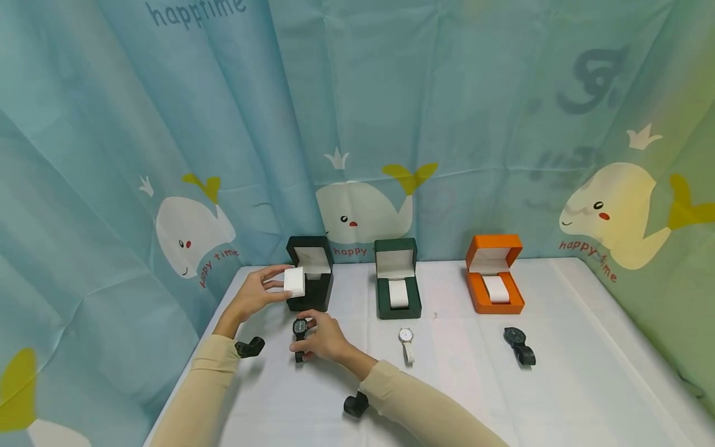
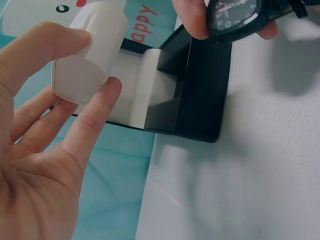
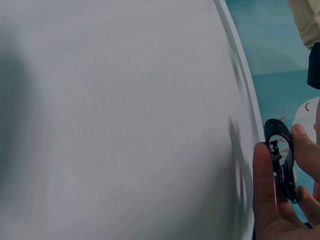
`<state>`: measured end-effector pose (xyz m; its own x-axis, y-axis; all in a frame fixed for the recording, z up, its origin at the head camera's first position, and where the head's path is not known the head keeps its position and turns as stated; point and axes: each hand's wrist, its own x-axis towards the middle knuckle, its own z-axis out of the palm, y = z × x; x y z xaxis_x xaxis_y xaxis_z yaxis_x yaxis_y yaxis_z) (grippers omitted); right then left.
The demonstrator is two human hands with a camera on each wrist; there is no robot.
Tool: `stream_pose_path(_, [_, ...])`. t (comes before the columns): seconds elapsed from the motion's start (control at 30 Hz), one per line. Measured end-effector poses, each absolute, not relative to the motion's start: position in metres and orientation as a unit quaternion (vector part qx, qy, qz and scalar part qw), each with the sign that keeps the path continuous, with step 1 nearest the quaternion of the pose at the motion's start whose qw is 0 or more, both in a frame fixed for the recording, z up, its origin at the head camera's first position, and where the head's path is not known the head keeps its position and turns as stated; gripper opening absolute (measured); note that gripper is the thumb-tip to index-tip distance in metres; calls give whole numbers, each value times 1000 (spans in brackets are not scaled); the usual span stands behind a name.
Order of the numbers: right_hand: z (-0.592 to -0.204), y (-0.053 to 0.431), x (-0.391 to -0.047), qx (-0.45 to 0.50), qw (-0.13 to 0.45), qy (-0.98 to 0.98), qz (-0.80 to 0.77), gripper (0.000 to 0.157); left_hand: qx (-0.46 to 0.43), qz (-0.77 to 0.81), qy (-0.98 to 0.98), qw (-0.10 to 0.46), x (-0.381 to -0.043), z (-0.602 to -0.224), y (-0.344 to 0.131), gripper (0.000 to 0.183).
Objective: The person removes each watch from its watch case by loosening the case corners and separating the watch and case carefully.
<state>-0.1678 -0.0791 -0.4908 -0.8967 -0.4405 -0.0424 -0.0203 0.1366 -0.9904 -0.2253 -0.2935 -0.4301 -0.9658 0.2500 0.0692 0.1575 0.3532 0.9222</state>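
Note:
My left hand (image 1: 257,293) holds a white watch cushion (image 2: 90,55) between thumb and fingers, over the left side of an open black watch box (image 1: 319,297). In the left wrist view, the black box (image 2: 205,95) shows a pale lining and a bare black compartment. My right hand (image 1: 328,338) pinches a black watch (image 1: 300,326) in front of that box. Its dark round dial faces up in the head view. From the right wrist view, the black watch (image 3: 281,160) appears edge-on between thumb and fingers, its strap forming a loop.
An open green box (image 1: 414,301) and an open orange box (image 1: 475,292), each with a white cushion inside, stand along the back of the white table (image 1: 458,385). Before them lie a white-strapped watch (image 1: 406,341) and another black watch (image 1: 516,341). A whale-print curtain (image 1: 463,124) hangs behind.

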Motion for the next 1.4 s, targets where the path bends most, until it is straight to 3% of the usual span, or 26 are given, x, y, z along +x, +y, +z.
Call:
stream_pose_path(0.57, [-502,-92,-168,-152,138,764,-611,67,126,548,826,37,-226,-428,-291,67])
stream_pose_path(1.0, [-499,-94,-169,-204,58,856,-472,62,128,553,822,32,-226,-429,-290,68])
stream_pose_path(1.4, [-498,-90,-175,-196,92,866,-451,58,127,551,824,43,-229,-430,-287,69])
